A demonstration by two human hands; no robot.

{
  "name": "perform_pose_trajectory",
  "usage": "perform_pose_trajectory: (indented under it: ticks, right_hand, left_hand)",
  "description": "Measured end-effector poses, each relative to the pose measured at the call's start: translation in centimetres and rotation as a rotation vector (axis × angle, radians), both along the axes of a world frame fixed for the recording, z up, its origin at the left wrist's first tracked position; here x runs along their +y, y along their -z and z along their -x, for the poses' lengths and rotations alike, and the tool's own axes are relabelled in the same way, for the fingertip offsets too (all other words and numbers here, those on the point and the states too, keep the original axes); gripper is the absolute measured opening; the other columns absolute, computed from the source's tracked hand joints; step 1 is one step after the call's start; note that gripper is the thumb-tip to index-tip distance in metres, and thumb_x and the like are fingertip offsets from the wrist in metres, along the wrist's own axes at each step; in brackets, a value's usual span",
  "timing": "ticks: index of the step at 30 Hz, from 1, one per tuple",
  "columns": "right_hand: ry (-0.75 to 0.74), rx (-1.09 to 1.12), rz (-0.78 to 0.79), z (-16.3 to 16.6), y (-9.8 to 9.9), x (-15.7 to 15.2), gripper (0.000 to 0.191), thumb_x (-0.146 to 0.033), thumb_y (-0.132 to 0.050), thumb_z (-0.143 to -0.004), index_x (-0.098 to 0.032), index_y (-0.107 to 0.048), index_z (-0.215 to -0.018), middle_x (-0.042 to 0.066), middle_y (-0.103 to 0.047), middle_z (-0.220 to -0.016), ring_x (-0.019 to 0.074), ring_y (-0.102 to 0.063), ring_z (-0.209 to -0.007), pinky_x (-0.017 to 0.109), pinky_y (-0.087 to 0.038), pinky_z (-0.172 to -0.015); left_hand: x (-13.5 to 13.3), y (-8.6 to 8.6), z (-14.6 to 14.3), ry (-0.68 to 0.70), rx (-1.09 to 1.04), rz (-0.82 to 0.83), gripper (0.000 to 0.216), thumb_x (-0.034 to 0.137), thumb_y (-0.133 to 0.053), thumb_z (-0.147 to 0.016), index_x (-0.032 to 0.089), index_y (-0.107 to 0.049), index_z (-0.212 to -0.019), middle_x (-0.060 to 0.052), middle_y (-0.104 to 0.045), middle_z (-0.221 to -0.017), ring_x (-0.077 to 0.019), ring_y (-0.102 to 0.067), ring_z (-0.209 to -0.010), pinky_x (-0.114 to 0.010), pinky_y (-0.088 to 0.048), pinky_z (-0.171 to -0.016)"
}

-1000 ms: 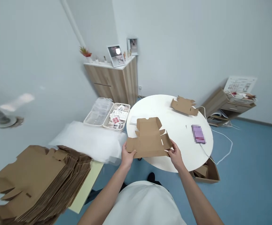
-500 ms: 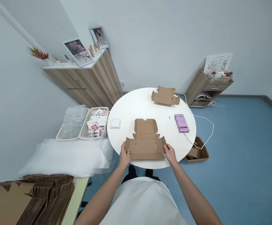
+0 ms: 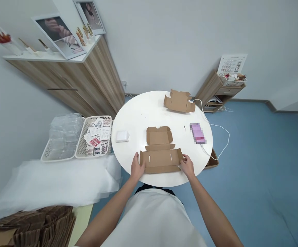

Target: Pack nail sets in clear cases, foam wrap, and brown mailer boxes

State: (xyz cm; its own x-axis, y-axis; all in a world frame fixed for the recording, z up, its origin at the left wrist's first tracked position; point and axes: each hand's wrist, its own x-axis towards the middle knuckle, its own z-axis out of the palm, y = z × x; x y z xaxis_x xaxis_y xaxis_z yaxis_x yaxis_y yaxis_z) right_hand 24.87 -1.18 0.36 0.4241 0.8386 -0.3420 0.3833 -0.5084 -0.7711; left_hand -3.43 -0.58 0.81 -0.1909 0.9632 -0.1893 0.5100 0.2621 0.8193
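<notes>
A brown cardboard box blank (image 3: 160, 158), creased and partly unfolded, lies near the front of the round white table (image 3: 135, 115). Its side flaps stand up a little, and two slots show in its wide panel. At the blank's left end, my left hand (image 3: 137, 167) grips the flap between thumb and fingers. My right hand (image 3: 187, 166) has hold of the opposite flap at the right end. Farther back on the table rests a second cardboard blank (image 3: 179, 101), with no hand on it.
A white stack (image 3: 122, 136) sits at the table's left, a blurred purple item (image 3: 198, 133) with a white cable at its right. Left of the table are baskets of packets (image 3: 97, 135) and clear plastic (image 3: 65, 132), white sheets (image 3: 61, 181) and stacked cardboard (image 3: 46, 226).
The view has shifted, bringing the left cabinet closer. Both hands still hold the blank's end flaps, and the left flap now stands more upright.
</notes>
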Motion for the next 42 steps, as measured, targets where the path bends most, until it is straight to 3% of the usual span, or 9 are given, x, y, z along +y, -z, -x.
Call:
perform_pose_trajectory:
  ticks: [4, 8, 12, 17, 25, 29, 34, 39, 42]
  right_hand:
    - [0.032, -0.024, 0.021, 0.1, -0.1, -0.5, 0.049, -0.03, -0.05, -0.064, -0.02, -0.047, -0.112, 0.004, -0.059, -0.088, 0.0178, -0.057, -0.077, 0.032, -0.042, -0.074]
    - [0.068, -0.09, -0.058, 0.6, -1.0, -0.4, 0.062, -0.038, -0.058, -0.06, -0.02, -0.042, -0.117, 0.008, -0.051, -0.109, 0.0221, -0.048, -0.101, 0.034, -0.038, -0.085]
    - [0.002, -0.153, -0.072, 0.5, -2.2, 1.7, 0.065, -0.043, -0.058, -0.061, -0.02, -0.04, -0.12, 0.01, -0.045, -0.119, 0.0241, -0.04, -0.111, 0.037, -0.032, -0.092]
    - [-0.121, -0.052, 0.038, -0.1, -3.0, 6.2, 0.064, -0.047, -0.055, -0.064, -0.02, -0.039, -0.121, 0.01, -0.05, -0.115, 0.023, -0.045, -0.108, 0.036, -0.036, -0.088]
    - [-0.256, 0.189, 0.108, 0.4, -1.6, 12.8, 0.064, -0.042, -0.057, -0.065, -0.022, -0.036, -0.122, 0.009, -0.055, -0.11, 0.018, -0.056, -0.091, 0.032, -0.042, -0.079]
    - [-0.271, 0.197, 0.095, 0.7, -0.2, 13.9, 0.059, -0.032, -0.054, -0.068, -0.02, -0.034, -0.123, 0.007, -0.06, -0.101, 0.0164, -0.058, -0.083, 0.031, -0.043, -0.076]
    - [-0.3, 0.155, 0.045, 0.4, 0.6, 13.5, 0.049, -0.024, -0.053, -0.068, -0.021, -0.043, -0.116, 0.002, -0.064, -0.087, 0.017, -0.057, -0.086, 0.031, -0.041, -0.079]
    - [-0.401, 0.242, 0.079, 0.3, -0.1, 13.8, 0.04, -0.034, -0.058, -0.066, -0.019, -0.054, -0.102, 0.002, -0.064, -0.083, 0.0169, -0.058, -0.078, 0.029, -0.043, -0.071]
    - [-0.371, 0.274, 0.085, 0.6, -0.4, 14.8, 0.041, -0.041, -0.058, -0.066, -0.019, -0.055, -0.1, 0.005, -0.063, -0.091, 0.0169, -0.059, -0.078, 0.028, -0.044, -0.069]
  left_hand:
    - [-0.5, -1.9, -0.9, 0.201, 0.311, -0.126, 0.073, 0.037, -0.062, -0.064, 0.019, -0.031, -0.128, -0.015, -0.023, -0.138, -0.0325, -0.009, -0.129, -0.054, -0.01, -0.099]
    - [-1.1, -3.2, -1.9, 0.583, 0.287, -0.231, 0.062, 0.032, -0.071, -0.055, 0.025, -0.049, -0.113, -0.013, -0.037, -0.13, -0.0351, -0.019, -0.125, -0.055, -0.008, -0.099]
    - [-1.1, -2.9, -2.7, 0.742, 0.283, -0.209, 0.049, 0.019, -0.068, -0.058, 0.026, -0.052, -0.104, -0.009, -0.053, -0.111, -0.031, -0.034, -0.118, -0.055, -0.002, -0.099]
    - [-1.2, -1.9, -3.3, 0.749, 0.326, -0.173, 0.038, 0.004, -0.052, -0.065, 0.024, -0.054, -0.097, -0.008, -0.058, -0.097, -0.0249, -0.047, -0.105, -0.053, 0.001, -0.1]
    - [-0.3, -1.8, -4.6, 0.717, 0.451, -0.07, 0.039, 0.003, -0.038, -0.069, 0.023, -0.055, -0.097, -0.008, -0.058, -0.101, -0.0214, -0.053, -0.092, -0.051, -0.003, -0.1]
    - [0.1, -1.5, -5.2, 0.702, 0.464, -0.032, 0.039, 0.004, -0.036, -0.071, 0.024, -0.056, -0.096, -0.007, -0.06, -0.097, -0.0208, -0.053, -0.09, -0.05, -0.004, -0.101]
    - [0.2, -1.2, -6.2, 0.711, 0.472, -0.037, 0.038, 0.005, -0.037, -0.072, 0.024, -0.057, -0.097, -0.007, -0.06, -0.091, -0.0211, -0.053, -0.088, -0.05, -0.004, -0.1]
    - [0.6, -1.1, -6.7, 0.737, 0.518, -0.032, 0.038, 0.005, -0.039, -0.07, 0.024, -0.058, -0.096, -0.007, -0.059, -0.089, -0.022, -0.052, -0.089, -0.05, -0.004, -0.1]
    - [0.8, -1.0, -6.8, 0.728, 0.529, -0.01, 0.038, 0.003, -0.038, -0.069, 0.025, -0.059, -0.093, -0.007, -0.059, -0.09, -0.0213, -0.052, -0.088, -0.049, -0.006, -0.1]
